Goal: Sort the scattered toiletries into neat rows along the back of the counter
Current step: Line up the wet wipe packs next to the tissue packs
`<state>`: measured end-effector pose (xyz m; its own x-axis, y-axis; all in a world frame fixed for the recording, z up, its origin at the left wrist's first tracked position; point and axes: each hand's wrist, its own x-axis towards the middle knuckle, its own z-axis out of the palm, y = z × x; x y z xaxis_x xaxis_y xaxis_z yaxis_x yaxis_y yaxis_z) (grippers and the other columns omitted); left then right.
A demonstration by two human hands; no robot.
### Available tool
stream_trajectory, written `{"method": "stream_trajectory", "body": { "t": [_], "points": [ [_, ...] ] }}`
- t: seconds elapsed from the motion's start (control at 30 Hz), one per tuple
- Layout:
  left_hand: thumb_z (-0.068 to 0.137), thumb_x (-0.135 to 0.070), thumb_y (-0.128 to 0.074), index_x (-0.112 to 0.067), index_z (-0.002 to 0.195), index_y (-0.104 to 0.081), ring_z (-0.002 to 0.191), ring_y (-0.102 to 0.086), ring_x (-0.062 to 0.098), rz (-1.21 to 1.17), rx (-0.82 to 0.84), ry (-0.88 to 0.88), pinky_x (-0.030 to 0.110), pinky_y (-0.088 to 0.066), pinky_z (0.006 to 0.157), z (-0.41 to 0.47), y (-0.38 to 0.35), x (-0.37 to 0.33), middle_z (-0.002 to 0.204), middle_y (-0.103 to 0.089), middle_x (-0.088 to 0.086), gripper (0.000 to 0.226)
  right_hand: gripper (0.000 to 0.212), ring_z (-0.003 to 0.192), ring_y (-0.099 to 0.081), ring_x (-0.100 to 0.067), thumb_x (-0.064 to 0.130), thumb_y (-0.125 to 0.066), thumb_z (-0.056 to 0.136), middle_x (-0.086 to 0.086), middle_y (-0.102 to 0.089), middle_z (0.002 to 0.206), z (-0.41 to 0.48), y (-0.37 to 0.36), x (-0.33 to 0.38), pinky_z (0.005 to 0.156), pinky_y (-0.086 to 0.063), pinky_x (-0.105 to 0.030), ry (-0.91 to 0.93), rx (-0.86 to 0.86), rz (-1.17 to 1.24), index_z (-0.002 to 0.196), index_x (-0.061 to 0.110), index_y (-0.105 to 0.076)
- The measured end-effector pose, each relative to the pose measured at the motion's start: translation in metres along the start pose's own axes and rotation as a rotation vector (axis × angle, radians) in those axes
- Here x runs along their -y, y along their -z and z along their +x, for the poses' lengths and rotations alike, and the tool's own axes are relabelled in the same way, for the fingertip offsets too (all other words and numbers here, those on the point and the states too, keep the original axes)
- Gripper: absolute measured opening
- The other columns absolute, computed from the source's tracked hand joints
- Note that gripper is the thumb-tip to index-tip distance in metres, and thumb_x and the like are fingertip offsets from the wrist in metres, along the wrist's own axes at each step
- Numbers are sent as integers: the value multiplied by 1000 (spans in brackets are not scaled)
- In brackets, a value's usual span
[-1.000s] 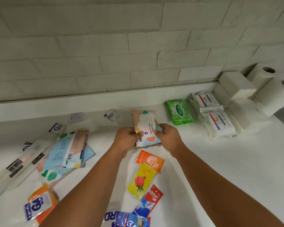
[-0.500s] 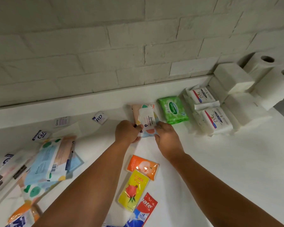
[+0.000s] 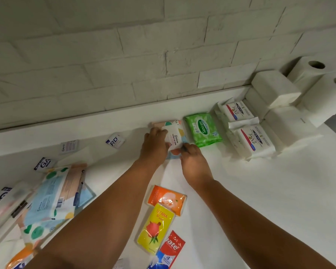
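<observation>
A pastel spotted wipes pack [image 3: 174,136] lies flat near the back of the white counter [image 3: 260,191], just left of the green Sanicare pack [image 3: 203,129]. My left hand [image 3: 154,146] grips its left side with curled fingers. My right hand [image 3: 192,163] pinches its near right corner. To the right of the green pack lie two white Dove packs [image 3: 254,141], then folded white tissue stacks [image 3: 275,90] and two paper rolls [image 3: 326,88].
Orange [image 3: 166,199], yellow [image 3: 155,229] and red-blue sachets [image 3: 168,251] lie in a line between my forearms. A pile of larger spotted wipes packs [image 3: 50,197] sits at the left. Small white sachets [image 3: 114,140] are scattered near the back ledge. The brick wall rises behind.
Both hands carried the pastel wipes pack back and to the right and set it down beside the green pack. The view shifted the same way.
</observation>
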<state>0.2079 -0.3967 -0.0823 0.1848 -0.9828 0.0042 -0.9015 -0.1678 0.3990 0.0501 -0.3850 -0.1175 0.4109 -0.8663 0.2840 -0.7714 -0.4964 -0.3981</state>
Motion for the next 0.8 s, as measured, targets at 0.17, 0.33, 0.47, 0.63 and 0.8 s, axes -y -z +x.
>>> {"method": "stream_trajectory", "body": {
  "t": [0.17,0.33,0.47,0.63,0.8],
  "points": [
    [97,-29,-59,-17,143,-48,121,-43,31,-23,-29,-4,39,-43,100,1,-4,2,145,-41,8,49,38,111,-61,-31,2,-71,79,-14,-65,118,0,0,-6,96,-54,-38,-10,33,4,117,4,-66],
    [98,-33,-55,-18,147,-41,128,-40,31,-69,7,9,41,-43,104,-5,-5,2,154,-35,6,53,40,116,-59,-28,6,-69,83,-13,-61,124,-4,9,-8,102,-45,-33,0,34,84,122,7,-61],
    [96,-40,-54,-22,147,-38,128,-44,33,-127,17,14,46,-47,101,-23,2,7,151,-39,7,56,41,123,-55,-28,9,-65,88,-13,-57,133,-5,18,0,105,-42,-31,-48,48,129,129,8,-58],
    [96,-35,-57,-21,143,-46,131,-44,29,-149,-50,35,38,-40,107,-71,20,26,152,-42,6,50,36,130,-49,-24,16,-60,93,-10,-53,138,-11,26,17,110,-37,-30,-47,40,131,128,13,-60],
    [90,-22,-67,-15,131,-61,131,-46,32,-148,-153,39,38,-39,108,-119,41,62,145,-50,11,42,38,130,-50,-28,18,-62,93,-15,-55,137,-18,31,63,109,-36,-31,14,40,157,128,4,-60]
  ]
}}
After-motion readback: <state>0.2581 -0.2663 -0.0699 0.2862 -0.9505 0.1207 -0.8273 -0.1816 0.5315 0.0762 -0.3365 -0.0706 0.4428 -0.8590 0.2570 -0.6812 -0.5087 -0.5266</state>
